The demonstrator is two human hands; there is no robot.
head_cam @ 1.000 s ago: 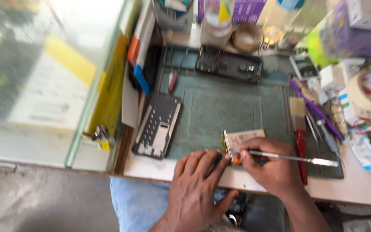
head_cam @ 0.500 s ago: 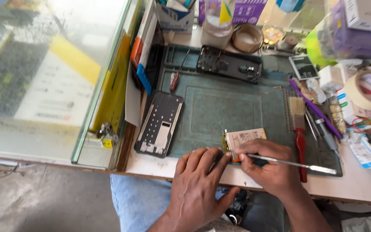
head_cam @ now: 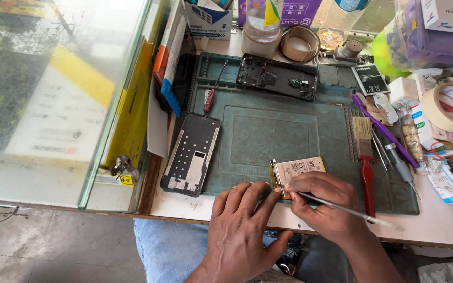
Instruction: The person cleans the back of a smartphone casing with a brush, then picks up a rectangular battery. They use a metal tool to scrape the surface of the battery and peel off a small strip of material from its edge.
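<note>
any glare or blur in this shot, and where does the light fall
Head view: daylight washes the glass counter top pale with glare, dimming what lies under it; the green mat is evenly lit with soft shadows; left hand, right hand and the battery read sharp; the thin metal tool fades towards its far end; the edges bend slightly.

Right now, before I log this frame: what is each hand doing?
Left hand: open, fingers spread, fingertips pressing by the phone battery on the green mat.
Right hand: closed on a thin metal tool, tip at the battery's edge.
</note>
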